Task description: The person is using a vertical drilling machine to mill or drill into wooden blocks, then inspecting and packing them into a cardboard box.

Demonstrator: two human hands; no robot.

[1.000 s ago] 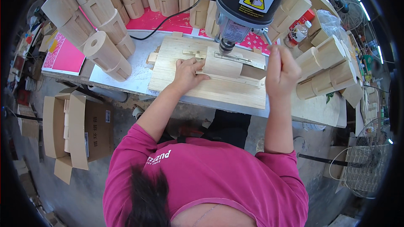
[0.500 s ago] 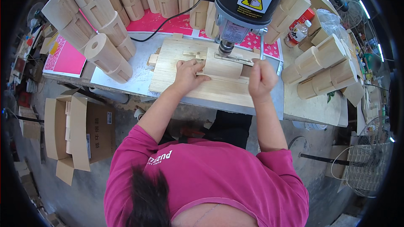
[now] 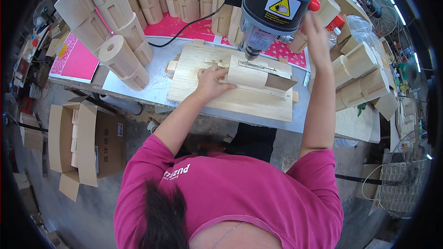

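My left hand (image 3: 213, 83) rests against the left end of a pale wooden cylinder (image 3: 247, 74), its fingers apart and touching the wood and the board under it. The cylinder lies on its side on a flat wooden board (image 3: 189, 80), with a narrow slotted strip (image 3: 262, 67) along its top. Above it is the chuck (image 3: 251, 53) of a drill press (image 3: 276, 7). My right hand (image 3: 315, 34) is raised beside the drill head, just below a red lever knob (image 3: 314, 4). Its fingers look stretched upward, somewhat blurred, and the knob shows uncovered.
Stacks of hollowed wooden cylinders (image 3: 131, 32) stand at the left and back. More wooden cylinders (image 3: 362, 80) lie at the right near a bottle (image 3: 334, 37). A black cable (image 3: 189, 27) runs from the drill. An open carton (image 3: 87, 143) stands on the floor at the left.
My right hand has moved up from beside the cylinder's right end to the drill head. The red knob now shows, and the chuck sits higher. My left hand stays at the cylinder.
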